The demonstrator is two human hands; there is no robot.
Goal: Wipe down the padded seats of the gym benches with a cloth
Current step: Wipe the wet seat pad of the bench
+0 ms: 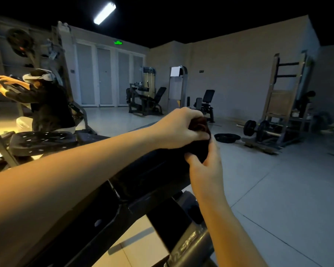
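Nearest the camera, the person's left forearm (56, 199) sweeps in from the left across the black padded seat (148, 170) of the bench, with the grey steel frame tube (191, 247) angling out below. And both hands meet at the far end of that pad! The left hand (177, 128) comes over the top and the right hand (204, 170) comes up from the near side. Between them sits the cloth (201, 126), a dark reddish-brown bundle bunched right at the pad's far tip.

Why held like this? It looks like a regather: the cloth is balled up rather than spread flat, so the person seems to be refolding it or working it round the pad's end. The frame cannot settle which.

Now the fingers (199, 136): on the left hand they are curled tight over the upper part of the cloth. On the right, thumb and fingers close in a pinch on its darker lower fold. Neither hand is spread.

Over on the left stands a second bench seat (41, 141), speckled, with another person (46, 105) leaning beside it. Right of the hands, a weight plate (227, 137) lies on the floor.
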